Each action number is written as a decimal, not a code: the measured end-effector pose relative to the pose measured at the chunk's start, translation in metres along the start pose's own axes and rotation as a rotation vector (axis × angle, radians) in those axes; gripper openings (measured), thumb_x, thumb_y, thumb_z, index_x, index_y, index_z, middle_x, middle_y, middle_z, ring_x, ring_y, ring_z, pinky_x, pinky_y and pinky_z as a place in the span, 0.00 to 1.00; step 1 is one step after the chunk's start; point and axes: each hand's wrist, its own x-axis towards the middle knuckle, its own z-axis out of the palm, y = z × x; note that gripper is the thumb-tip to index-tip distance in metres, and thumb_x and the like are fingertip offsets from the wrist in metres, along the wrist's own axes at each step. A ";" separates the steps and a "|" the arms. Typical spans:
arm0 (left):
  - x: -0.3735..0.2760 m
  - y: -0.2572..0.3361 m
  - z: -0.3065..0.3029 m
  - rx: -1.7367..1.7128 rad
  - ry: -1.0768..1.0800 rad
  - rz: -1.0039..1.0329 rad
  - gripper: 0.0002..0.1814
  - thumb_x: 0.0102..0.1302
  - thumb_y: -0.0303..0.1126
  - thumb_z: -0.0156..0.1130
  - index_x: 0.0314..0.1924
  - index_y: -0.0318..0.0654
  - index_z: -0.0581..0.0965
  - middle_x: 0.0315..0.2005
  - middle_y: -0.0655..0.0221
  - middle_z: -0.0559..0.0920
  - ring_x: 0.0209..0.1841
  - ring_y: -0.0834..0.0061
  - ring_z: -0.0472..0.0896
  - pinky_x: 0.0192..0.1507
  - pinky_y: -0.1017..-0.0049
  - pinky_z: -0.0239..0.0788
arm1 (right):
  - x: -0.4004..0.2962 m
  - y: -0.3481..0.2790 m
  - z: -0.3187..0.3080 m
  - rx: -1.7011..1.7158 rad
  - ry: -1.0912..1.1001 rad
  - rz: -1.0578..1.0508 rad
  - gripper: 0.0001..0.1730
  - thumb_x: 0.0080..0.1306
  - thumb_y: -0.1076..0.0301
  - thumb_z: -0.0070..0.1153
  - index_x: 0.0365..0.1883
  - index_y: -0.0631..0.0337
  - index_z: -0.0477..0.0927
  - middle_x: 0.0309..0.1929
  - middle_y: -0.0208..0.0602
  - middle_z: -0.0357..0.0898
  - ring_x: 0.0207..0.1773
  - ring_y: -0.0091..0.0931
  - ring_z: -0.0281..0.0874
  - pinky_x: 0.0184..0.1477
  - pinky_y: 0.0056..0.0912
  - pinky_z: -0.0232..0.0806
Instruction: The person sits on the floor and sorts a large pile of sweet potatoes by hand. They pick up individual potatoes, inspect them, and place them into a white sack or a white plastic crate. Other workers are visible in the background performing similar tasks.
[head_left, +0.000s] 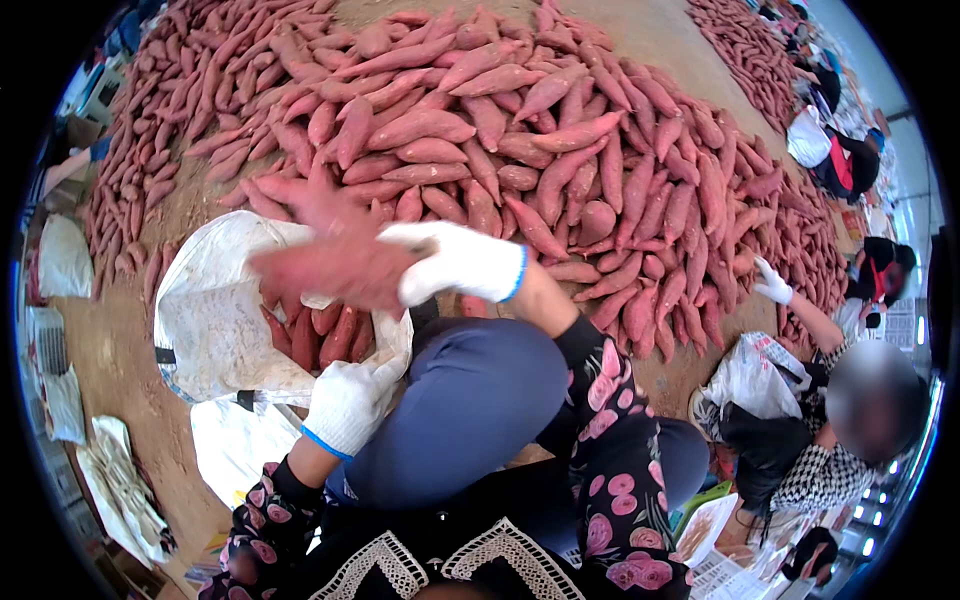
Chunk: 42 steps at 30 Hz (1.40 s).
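Note:
My right hand (457, 262), in a white knit glove with a blue cuff edge, grips a reddish sweet potato (334, 271) above the mouth of a white woven sack (214, 319). Motion blurs the tuber, and another blurred reddish shape shows just above it. My gloved left hand (352, 405) is closed on the sack's near rim. Several sweet potatoes (341, 337) lie inside the sack. Beyond both hands spreads a large heap of sweet potatoes (517, 142) on the ground.
At the right sits a co-worker (832, 420) whose white-gloved hand (772, 281) reaches to the heap's edge, with a white plastic bag (754, 375) close by. More people and a second heap (742, 60) are at the upper right. Sacks (120, 487) and a crate (51, 341) stand at the left.

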 end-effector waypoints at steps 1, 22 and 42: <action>-0.002 -0.001 0.004 0.014 0.008 -0.018 0.19 0.64 0.32 0.62 0.55 0.44 0.81 0.26 0.62 0.83 0.27 0.59 0.84 0.33 0.60 0.75 | 0.013 0.009 0.010 0.050 -0.076 0.019 0.42 0.61 0.67 0.66 0.73 0.70 0.66 0.60 0.39 0.80 0.60 0.24 0.77 0.63 0.30 0.69; -0.032 -0.061 -0.022 -1.493 -0.042 -0.951 0.21 0.75 0.42 0.59 0.59 0.35 0.76 0.52 0.66 0.80 0.56 0.67 0.80 0.62 0.67 0.70 | 0.143 0.306 -0.055 0.014 0.764 0.310 0.33 0.65 0.48 0.65 0.60 0.64 0.80 0.54 0.47 0.84 0.54 0.38 0.84 0.54 0.39 0.76; 0.103 -0.181 -0.035 -2.071 0.578 -0.417 0.24 0.81 0.43 0.52 0.65 0.33 0.73 0.59 0.59 0.82 0.64 0.61 0.78 0.70 0.60 0.67 | 0.082 0.264 -0.073 0.257 1.116 -0.055 0.31 0.64 0.53 0.70 0.56 0.67 0.76 0.49 0.39 0.81 0.50 0.29 0.77 0.53 0.33 0.72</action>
